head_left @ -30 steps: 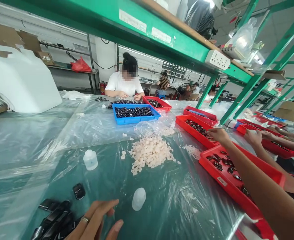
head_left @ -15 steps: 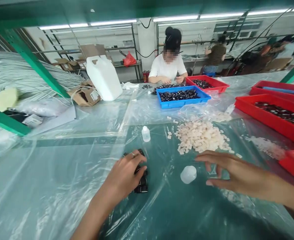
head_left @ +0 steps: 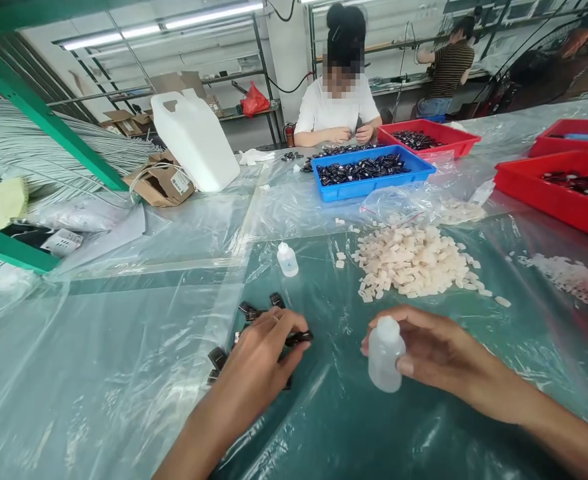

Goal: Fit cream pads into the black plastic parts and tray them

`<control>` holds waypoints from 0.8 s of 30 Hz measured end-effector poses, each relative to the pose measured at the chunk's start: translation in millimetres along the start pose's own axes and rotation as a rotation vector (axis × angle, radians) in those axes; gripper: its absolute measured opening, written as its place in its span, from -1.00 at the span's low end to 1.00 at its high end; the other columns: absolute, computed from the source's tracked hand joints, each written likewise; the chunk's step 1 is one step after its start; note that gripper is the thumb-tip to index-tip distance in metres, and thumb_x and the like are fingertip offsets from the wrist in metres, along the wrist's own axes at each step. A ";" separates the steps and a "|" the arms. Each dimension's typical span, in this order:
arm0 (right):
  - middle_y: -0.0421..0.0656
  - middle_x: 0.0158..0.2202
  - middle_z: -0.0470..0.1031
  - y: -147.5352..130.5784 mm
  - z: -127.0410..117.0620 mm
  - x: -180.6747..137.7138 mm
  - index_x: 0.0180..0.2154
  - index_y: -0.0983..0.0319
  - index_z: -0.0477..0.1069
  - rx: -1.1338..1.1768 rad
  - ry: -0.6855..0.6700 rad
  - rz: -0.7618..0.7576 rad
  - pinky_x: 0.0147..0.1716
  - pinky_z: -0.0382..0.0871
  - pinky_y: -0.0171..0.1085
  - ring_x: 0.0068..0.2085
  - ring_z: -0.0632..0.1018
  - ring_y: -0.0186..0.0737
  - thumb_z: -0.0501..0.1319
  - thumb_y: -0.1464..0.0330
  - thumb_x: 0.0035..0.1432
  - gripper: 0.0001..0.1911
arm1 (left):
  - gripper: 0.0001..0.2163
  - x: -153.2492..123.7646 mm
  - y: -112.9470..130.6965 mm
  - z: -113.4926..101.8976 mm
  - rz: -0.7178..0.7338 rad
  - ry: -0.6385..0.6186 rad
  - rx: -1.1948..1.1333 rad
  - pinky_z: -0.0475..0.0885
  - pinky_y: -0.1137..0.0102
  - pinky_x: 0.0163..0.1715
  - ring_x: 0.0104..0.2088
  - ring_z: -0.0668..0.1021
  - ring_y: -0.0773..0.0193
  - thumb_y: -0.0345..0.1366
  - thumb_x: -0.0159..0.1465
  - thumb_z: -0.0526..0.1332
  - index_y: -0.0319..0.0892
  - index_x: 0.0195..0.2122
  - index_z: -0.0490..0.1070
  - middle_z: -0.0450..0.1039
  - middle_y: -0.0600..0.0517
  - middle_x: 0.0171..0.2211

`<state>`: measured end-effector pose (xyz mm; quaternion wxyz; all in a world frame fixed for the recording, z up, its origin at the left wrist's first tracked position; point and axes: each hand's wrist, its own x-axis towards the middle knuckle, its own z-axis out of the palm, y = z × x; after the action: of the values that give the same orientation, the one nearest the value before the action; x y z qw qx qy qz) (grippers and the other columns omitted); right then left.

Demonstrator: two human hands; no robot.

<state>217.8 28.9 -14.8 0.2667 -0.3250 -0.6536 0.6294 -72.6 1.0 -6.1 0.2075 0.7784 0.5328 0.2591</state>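
My left hand [head_left: 269, 347] pinches a small black part [head_left: 299, 338] between thumb and fingers, low over the plastic-covered table. More black parts [head_left: 218, 358] lie around and partly under that hand; their exact kind is unclear. In my right hand [head_left: 439, 350] is a small translucent plastic bottle [head_left: 387, 360] with a white cap, gripped around its body and roughly upright. A second small white bottle [head_left: 288, 260] stands beyond my left hand. Behind my right hand spreads a heap of small cream-coloured pieces [head_left: 414, 260].
A blue tray [head_left: 374, 190] and red trays [head_left: 549, 197] of black parts stand farther back and at the right. A white jug [head_left: 194, 143] and a cardboard box [head_left: 161, 183] are at back left. Opposite sits a person [head_left: 341, 107] handling black parts. Green posts [head_left: 57, 127] frame the left.
My right hand has closed around the translucent bottle, which now stands upright in it. My left hand has picked up one black part, and the others are now spread out. The view has shifted slightly.
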 end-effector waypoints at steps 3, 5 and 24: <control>-0.23 -0.06 0.53 2.7 7.4 -5.9 0.15 -0.10 0.38 0.013 0.115 0.031 -0.17 0.58 -0.27 -0.13 0.59 -0.21 0.30 0.11 0.35 -0.63 | -0.73 -6.0 17.2 15.4 0.048 0.154 -0.252 0.53 0.39 -0.23 -0.25 0.62 0.26 -0.37 0.41 0.32 0.11 0.05 0.42 0.56 0.15 -0.22; -0.24 0.01 0.54 2.0 11.8 -9.2 0.13 -0.11 0.40 -0.145 0.184 0.024 -0.17 0.58 -0.29 -0.07 0.60 -0.19 0.32 0.12 0.33 -0.64 | -0.80 -9.6 26.5 25.5 0.065 0.207 -0.391 0.56 0.44 -0.26 -0.27 0.62 0.30 -0.29 0.42 0.32 0.14 0.02 0.47 0.55 0.15 -0.24; -0.26 0.29 0.38 22.0 12.1 -36.6 0.34 -0.18 0.18 -1.032 0.263 -0.173 0.03 0.58 -0.25 0.21 0.53 -0.09 0.23 0.06 0.35 -0.42 | -0.91 -19.9 45.0 51.8 -0.053 0.399 -0.580 0.52 0.46 -0.29 -0.26 0.67 0.24 -0.23 0.40 0.34 0.03 -0.09 0.56 0.63 0.07 -0.25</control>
<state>234.2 -6.9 -35.3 0.2030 -0.4348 -0.8633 0.1560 -13.6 -35.7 -23.1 0.3183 0.6070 0.4873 0.5411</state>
